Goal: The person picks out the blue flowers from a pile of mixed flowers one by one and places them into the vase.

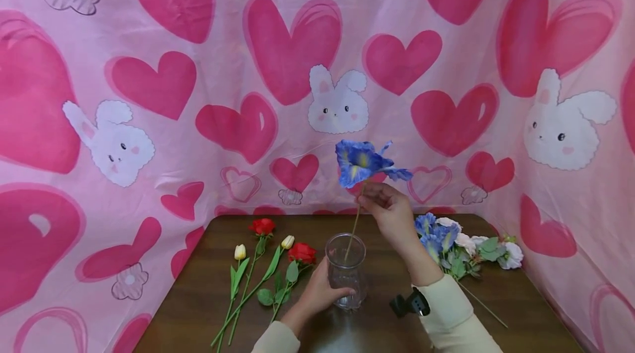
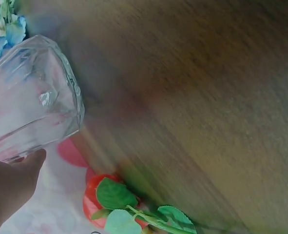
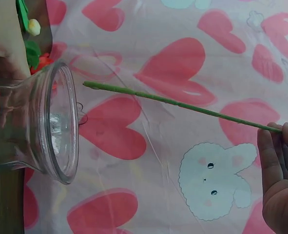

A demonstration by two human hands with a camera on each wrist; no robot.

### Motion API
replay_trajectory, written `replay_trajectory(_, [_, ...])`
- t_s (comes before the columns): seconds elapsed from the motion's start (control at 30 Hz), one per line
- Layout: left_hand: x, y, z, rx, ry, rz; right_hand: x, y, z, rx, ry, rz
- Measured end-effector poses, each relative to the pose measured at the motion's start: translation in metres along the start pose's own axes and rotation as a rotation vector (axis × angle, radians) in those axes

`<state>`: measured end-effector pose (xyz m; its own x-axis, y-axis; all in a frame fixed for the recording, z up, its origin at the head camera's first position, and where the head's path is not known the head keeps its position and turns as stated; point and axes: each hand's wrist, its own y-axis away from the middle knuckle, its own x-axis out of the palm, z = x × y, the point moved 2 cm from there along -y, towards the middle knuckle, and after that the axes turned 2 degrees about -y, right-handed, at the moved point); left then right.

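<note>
My left hand (image 1: 317,289) holds a clear glass vase (image 1: 353,281) on the dark table, the thumb across its front. In the left wrist view the vase's base (image 2: 61,92) shows, with the thumb along its side. Above the vase, my right hand (image 1: 394,212) pinches the stem of a blue artificial iris (image 1: 364,162) just below its bloom. From the right wrist view, the lower end of the green stem (image 3: 182,105) points at the vase's mouth and stands slightly apart from the rim (image 3: 68,122). No other flower is visible in the vase.
Left of the vase lie red roses (image 1: 302,253) and white-yellow tulips (image 1: 240,252) with long stems. A bunch of blue irises and white flowers (image 1: 466,244) lies at the table's right. Behind the table (image 1: 387,287) hangs a pink heart-and-rabbit cloth (image 1: 228,66).
</note>
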<state>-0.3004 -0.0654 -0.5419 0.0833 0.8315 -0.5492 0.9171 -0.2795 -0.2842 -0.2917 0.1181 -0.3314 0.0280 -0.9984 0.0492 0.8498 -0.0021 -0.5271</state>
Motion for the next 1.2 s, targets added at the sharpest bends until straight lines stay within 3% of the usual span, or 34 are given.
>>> replay_trajectory(0.3, [0.004,0.000,0.003,-0.023,0.032,0.004,0.006,-0.007,-0.005,-0.030,0.050,0.011])
replay_trajectory(0.6, [0.002,0.002,0.002,-0.026,0.003,0.016,0.019,-0.002,0.010,-0.146,0.120,0.055])
replay_trajectory(0.83, [0.002,0.001,0.002,-0.055,0.001,0.036,0.023,0.006,0.000,-0.130,0.240,0.059])
replay_trajectory(1.07, [0.002,0.001,0.005,0.009,-0.040,0.017,0.028,0.013,-0.013,-0.047,0.291,0.068])
replay_trajectory(1.2, [0.001,0.001,0.007,0.002,-0.040,0.028,0.031,0.017,-0.024,0.003,0.292,0.099])
